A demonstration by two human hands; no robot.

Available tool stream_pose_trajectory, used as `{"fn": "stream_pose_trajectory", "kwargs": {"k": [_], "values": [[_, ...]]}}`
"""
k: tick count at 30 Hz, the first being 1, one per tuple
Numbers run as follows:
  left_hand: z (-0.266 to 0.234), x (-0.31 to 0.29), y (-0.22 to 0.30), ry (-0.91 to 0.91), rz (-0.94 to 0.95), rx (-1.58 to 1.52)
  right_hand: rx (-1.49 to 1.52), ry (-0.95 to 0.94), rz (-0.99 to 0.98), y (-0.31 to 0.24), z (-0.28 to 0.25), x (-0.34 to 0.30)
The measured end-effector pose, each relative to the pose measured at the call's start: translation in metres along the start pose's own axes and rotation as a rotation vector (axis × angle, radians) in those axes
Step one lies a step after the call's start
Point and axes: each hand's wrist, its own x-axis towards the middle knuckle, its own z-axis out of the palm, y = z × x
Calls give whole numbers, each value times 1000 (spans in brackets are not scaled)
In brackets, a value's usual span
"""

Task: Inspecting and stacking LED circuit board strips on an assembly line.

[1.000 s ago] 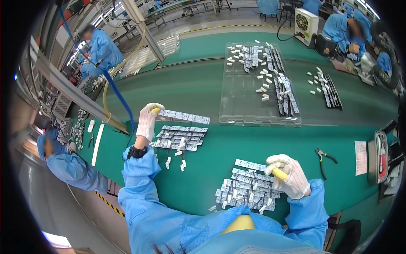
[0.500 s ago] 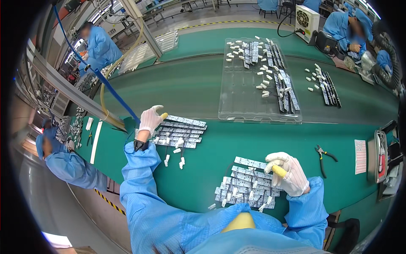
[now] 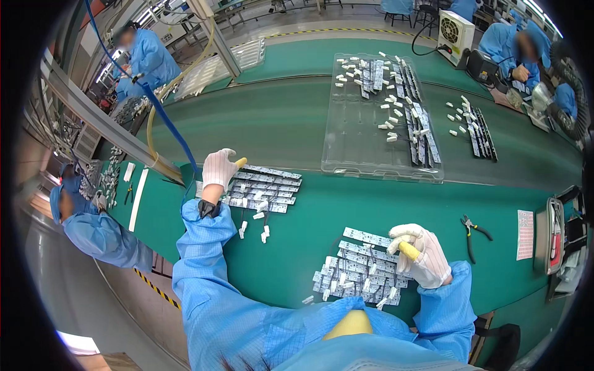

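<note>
At the left, my left hand, in a striped white glove, is over the far left corner of a group of LED strips with white connectors. Its yellow-covered thumb sticks out beside the end of the farthest strip; the hand looks open, though some fingers are hidden. My right hand, gloved the same way with a yellow finger cover, is curled closed at the right end of the top LED strip. Below that strip lie more LED strips, overlapping in rows, with dark wires and white connectors.
Pliers and a pink-and-white label sheet lie at the right, beside a metal box. A clear plastic tray with more strips sits beyond. At left, a blue hose hangs by a metal post. Other people work nearby.
My left hand has shifted slightly, and its thumb and index finger are closer together. My right hand stays at the same strip. The camera view has moved a little.
</note>
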Motion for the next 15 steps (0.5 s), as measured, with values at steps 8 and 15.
{"fn": "stream_pose_trajectory", "kwargs": {"k": [8, 15], "values": [[-15, -4, 2, 195, 154, -41, -201, 44, 87, -3, 0, 0], [-10, -30, -7, -390, 542, -572, -136, 46, -6, 4, 5, 1]]}}
